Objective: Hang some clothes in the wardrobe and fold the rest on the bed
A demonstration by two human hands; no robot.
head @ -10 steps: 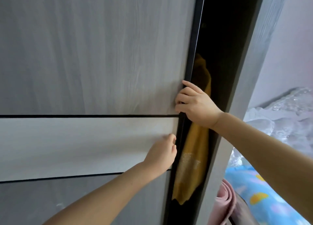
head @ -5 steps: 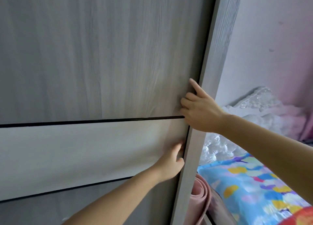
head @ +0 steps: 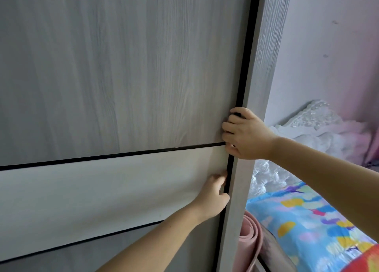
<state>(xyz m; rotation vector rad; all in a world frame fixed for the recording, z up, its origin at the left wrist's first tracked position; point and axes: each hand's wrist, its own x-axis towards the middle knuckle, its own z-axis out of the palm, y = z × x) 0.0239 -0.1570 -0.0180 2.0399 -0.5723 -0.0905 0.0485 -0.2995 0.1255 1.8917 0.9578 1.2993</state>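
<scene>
The grey wood-grain sliding wardrobe door [head: 123, 77] fills most of the view, and its dark right edge meets the wardrobe's side post [head: 256, 87]. My right hand [head: 244, 133] has its fingers curled at that edge, level with the upper black dividing line. My left hand [head: 215, 197] is lower down and presses on the pale middle panel, fingertips at the edge strip. The inside of the wardrobe and any clothes are hidden.
To the right of the wardrobe is the bed with a blue multicoloured blanket [head: 307, 220], white lacy bedding [head: 307, 128] and crinkled clear plastic [head: 264, 179]. A rolled pink mat [head: 251, 241] stands between post and bed. A pinkish wall is behind.
The door has slid right and closed the gap, hiding the yellow garment that hung inside. Both hands went with its edge to the post.
</scene>
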